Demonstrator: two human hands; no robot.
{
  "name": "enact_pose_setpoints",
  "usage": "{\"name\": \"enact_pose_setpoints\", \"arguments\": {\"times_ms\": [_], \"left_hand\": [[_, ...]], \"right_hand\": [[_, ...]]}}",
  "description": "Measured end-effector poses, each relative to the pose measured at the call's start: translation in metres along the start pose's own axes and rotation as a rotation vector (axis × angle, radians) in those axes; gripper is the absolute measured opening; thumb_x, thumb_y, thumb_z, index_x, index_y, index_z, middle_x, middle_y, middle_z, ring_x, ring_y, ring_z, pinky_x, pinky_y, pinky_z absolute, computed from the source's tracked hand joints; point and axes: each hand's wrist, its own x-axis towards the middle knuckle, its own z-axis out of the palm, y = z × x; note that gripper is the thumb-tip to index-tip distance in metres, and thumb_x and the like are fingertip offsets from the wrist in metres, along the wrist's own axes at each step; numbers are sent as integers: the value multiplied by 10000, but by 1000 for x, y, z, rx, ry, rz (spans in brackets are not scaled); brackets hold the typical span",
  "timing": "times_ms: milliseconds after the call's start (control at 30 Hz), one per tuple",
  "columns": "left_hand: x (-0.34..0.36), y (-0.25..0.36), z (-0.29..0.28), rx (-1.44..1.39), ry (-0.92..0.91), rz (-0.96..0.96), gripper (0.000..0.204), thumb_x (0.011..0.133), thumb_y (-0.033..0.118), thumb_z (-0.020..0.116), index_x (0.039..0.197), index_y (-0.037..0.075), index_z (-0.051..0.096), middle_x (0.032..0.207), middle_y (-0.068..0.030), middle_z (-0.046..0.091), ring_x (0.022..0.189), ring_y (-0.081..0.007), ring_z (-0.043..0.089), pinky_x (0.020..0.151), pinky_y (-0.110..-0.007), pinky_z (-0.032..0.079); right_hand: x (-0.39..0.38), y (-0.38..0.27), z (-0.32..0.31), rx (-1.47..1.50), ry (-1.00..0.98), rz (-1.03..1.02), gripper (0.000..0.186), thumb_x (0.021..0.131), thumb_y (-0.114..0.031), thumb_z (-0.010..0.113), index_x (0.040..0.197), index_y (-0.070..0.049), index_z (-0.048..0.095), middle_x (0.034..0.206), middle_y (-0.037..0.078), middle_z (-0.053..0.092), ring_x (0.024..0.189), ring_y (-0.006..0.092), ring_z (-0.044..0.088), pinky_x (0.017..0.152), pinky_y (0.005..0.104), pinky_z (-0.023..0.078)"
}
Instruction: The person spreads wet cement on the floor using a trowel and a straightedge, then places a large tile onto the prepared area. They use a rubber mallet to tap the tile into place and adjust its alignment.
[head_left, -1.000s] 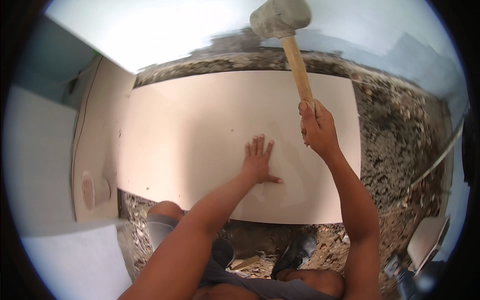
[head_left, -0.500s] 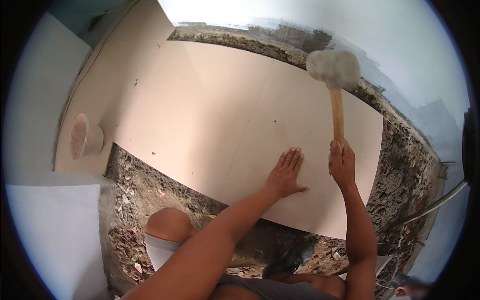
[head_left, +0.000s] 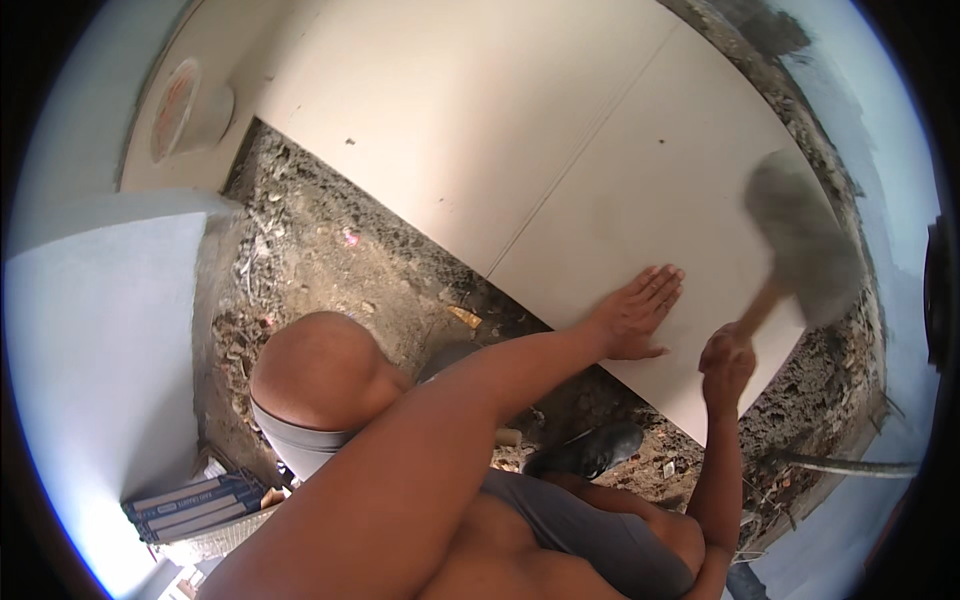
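Observation:
My right hand (head_left: 727, 362) is closed round the wooden handle of a rubber mallet. The dark grey mallet head (head_left: 808, 245) is blurred and hangs over the right end of a large cream floor tile (head_left: 610, 215). My left hand (head_left: 638, 312) lies flat on that tile near its close edge, palm down, fingers stretched out and thumb apart. A thin straight joint separates this tile from another cream tile (head_left: 450, 120) on its left. Whether the mallet touches the tile cannot be told.
Rough mortar and rubble (head_left: 330, 225) border the tiles, with a bent knee (head_left: 315, 370) and a dark shoe (head_left: 605, 448) over it. A white bucket (head_left: 208, 112) stands far left. Dark printed cartons (head_left: 195, 508) lie low left. A rod (head_left: 850, 466) juts in from the right.
The view has shifted, so the tiles sit higher and the cartons at lower left show. The mallet has tipped to the right and lower. My left hand stays flat on the tile.

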Motion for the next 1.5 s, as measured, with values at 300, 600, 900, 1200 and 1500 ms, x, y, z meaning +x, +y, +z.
{"name": "enact_pose_setpoints", "arguments": {"times_ms": [300, 600, 900, 1200, 1500], "left_hand": [[-3, -5, 5, 17, -5, -7, 915, 857, 592, 550, 1434, -91, 357, 1555, -231, 284, 1480, -345, 193, 1225, -450, 96], [3, 1, 0, 33, -123, -5, 923, 858, 564, 564, 1473, -71, 298, 1565, -232, 259, 1478, -356, 193, 1220, -459, 109], [68, -87, -59, 321, -30, -360, 1054, 879, 705, 456, 1532, -49, 115, 1611, -220, 106, 1509, -330, 40, 1222, -450, 31], [72, -82, -58, 417, -116, -391, 1081, 839, 736, 507, 1550, 13, 134, 1617, -227, 63, 1500, -384, 9, 1202, -522, 15], [136, 30, -35, 430, -618, -201, 1273, 610, 769, 725, 1580, 208, 122, 1616, -248, -32, 1463, -515, -31, 1036, -784, 158]], "right_hand": [[-5, -30, 14, -34, -103, 155, 381, 1001, -375, 552, 879, -15, 573, 562, -33, 473, 463, 56, 440, 431, 238, 334], [39, -59, -9, -126, -92, 267, 352, 1020, -339, 525, 855, -29, 529, 588, 1, 468, 483, 89, 454, 457, 262, 379], [84, 33, -34, -225, 212, 254, 395, 1030, -416, 473, 823, -80, 474, 599, -7, 431, 448, 61, 425, 411, 227, 392], [15, -10, -77, 41, 553, 83, 386, 1020, -389, 514, 936, -17, 575, 533, -5, 487, 431, 90, 482, 415, 252, 392], [-10, -11, -116, 78, 564, 336, 460, 1001, -423, 530, 789, -16, 503, 540, 33, 511, 465, 127, 539, 453, 291, 415]]}}
